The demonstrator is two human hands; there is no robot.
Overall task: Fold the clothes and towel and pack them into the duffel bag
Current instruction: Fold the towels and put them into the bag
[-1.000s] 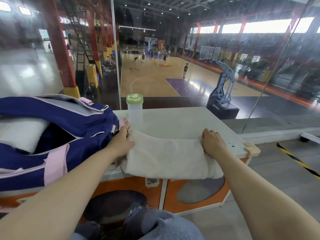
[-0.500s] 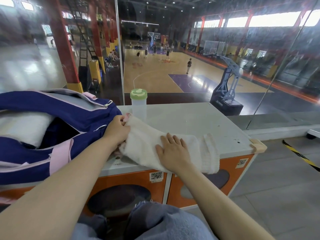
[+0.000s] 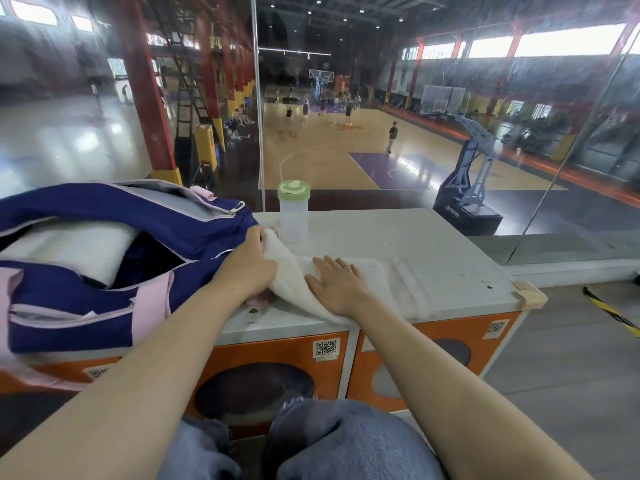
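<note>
A white towel (image 3: 391,285) lies folded on the white cabinet top (image 3: 415,233). My left hand (image 3: 247,268) grips the towel's left end, which is lifted against the bag. Flat on the towel's middle rests my right hand (image 3: 337,285), fingers spread. The navy and pink duffel bag (image 3: 138,282) sits at the left with its zip open, and a white folded item (image 3: 69,247) shows inside it.
A clear bottle with a green lid (image 3: 293,216) stands just behind the towel, near my left hand. A glass wall rises right behind the cabinet. The cabinet's right edge has a wooden corner guard (image 3: 531,297), with floor beyond it.
My right hand left the towel's right end and now presses flat on its middle. The left end has lifted toward the bag under my left hand.
</note>
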